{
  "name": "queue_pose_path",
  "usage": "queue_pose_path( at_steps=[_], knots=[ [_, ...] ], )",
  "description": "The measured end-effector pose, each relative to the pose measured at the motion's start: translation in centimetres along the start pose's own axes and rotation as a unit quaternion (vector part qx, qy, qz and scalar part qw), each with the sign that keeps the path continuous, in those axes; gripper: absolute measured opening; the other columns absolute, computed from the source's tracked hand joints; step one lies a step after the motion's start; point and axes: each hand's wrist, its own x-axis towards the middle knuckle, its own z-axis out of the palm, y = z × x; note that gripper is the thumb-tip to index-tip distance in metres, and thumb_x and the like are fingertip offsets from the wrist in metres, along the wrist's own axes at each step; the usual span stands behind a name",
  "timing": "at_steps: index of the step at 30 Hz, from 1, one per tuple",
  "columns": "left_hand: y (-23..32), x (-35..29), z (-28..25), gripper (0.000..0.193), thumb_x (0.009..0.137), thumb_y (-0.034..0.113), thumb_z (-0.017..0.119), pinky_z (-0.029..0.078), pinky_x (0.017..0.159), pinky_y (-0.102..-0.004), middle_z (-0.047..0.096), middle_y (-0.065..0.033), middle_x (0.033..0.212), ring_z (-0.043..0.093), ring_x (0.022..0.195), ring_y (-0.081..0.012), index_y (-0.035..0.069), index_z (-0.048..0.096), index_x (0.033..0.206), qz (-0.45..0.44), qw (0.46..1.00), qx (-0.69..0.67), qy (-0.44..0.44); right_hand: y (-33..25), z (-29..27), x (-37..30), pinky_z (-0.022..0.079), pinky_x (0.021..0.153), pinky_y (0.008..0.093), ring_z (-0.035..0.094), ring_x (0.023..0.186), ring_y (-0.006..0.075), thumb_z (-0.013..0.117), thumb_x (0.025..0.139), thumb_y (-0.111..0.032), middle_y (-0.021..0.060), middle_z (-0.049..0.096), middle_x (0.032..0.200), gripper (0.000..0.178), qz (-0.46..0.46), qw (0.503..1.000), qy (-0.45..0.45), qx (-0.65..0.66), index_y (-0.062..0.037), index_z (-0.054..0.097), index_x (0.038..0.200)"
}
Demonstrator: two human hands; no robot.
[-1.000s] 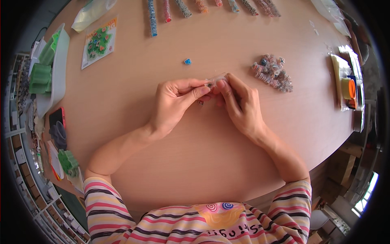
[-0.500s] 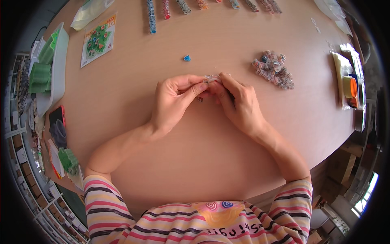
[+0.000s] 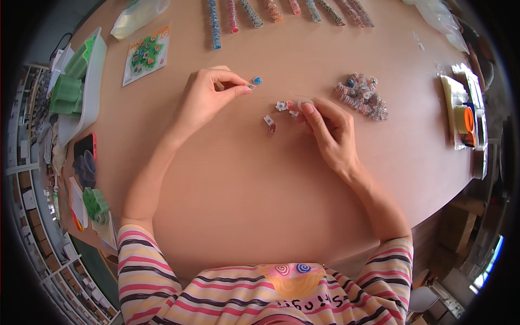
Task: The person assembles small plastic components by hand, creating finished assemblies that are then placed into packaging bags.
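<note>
My left hand [image 3: 206, 97] is raised at the left of the work area, thumb and forefinger pinched on a small greyish piece [image 3: 251, 86]. Just beyond its fingertips a small blue piece [image 3: 257, 80] lies on the table. My right hand [image 3: 331, 129] is closed, holding a small whitish piece [image 3: 304, 102] between thumb and forefinger; its other fingers curl underneath. Beside those fingers lie a white flower-shaped piece [image 3: 281, 106], a small white piece [image 3: 267, 119] and a small red piece [image 3: 272, 128]. What the right palm holds, if anything, is hidden.
Long stacks of small coloured pieces [image 3: 215, 27] line the far edge. A heap of short stacks [image 3: 363, 97] lies right of my right hand. A printed card [image 3: 146, 54], a white bin [image 3: 96, 89] and a phone [image 3: 85, 146] are left; packets and orange tape [image 3: 465, 119] right.
My hands have parted. The left has moved left and away from me with a small piece; the right has shifted slightly right, uncovering several loose pieces on the table.
</note>
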Motion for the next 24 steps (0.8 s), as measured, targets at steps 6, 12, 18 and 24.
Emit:
queue_pose_path(
  at_steps=[6, 12, 18, 24],
  knots=[
    [0.9, 1.2, -1.8, 0.018, 0.08, 0.012, 0.08, 0.044, 0.061, -0.0202, 0.061, 0.0016, 0.071, 0.06, 0.073, -0.0054, -0.001, 0.071, 0.089, -0.068, 0.982, 0.173, -0.001, 0.6, 0.0, 0.6, 0.039, 0.054, 0.0193, 0.046, 0.06, 0.0031, 0.057, 0.101, -0.013, 0.0025, 0.065, 0.079, 0.02, -0.001, 0.998, 0.036, 0.059, 0.0034, 0.063, 0.111],
    [3.0, -1.2, 1.0, 0.027, 0.078, 0.009, 0.078, 0.045, 0.063, -0.0284, 0.053, -0.0034, 0.079, 0.055, 0.069, -0.0139, 0.002, 0.069, 0.102, 0.179, 0.945, 0.264, 0.068, 1.2, -0.2, 0.5, 0.041, 0.057, 0.0187, 0.05, 0.063, 0.004, 0.059, 0.099, -0.01, 0.0037, 0.066, 0.08, 0.029, 0.018, 0.993, 0.038, 0.114, 0.0002, 0.047, 0.124],
    [0.6, -1.2, 3.2, 0.039, 0.075, 0.009, 0.078, 0.047, 0.078, -0.0379, 0.055, -0.0054, 0.092, 0.055, 0.088, -0.0233, 0.005, 0.068, 0.112, 0.343, 0.891, 0.272, -0.118, 0.4, 0.2, 0.2, 0.043, 0.058, 0.0193, 0.055, 0.068, 0.0049, 0.059, 0.1, -0.011, 0.0054, 0.068, 0.083, 0.021, 0.018, 0.984, 0.067, 0.166, 0.0011, 0.051, 0.115],
    [-0.1, -1.0, 4.2, 0.018, 0.081, 0.003, 0.074, 0.049, 0.084, -0.0341, 0.063, -0.0044, 0.097, 0.061, 0.093, -0.0196, 0.001, 0.066, 0.097, 0.324, 0.932, 0.13, -0.099, -0.4, -0.4, -0.4, 0.045, 0.056, 0.0227, 0.057, 0.06, 0.0066, 0.06, 0.099, -0.017, 0.0059, 0.068, 0.073, 0.021, 0.084, 0.993, -0.039, 0.079, -0.0001, 0.052, 0.109]
  ],
)
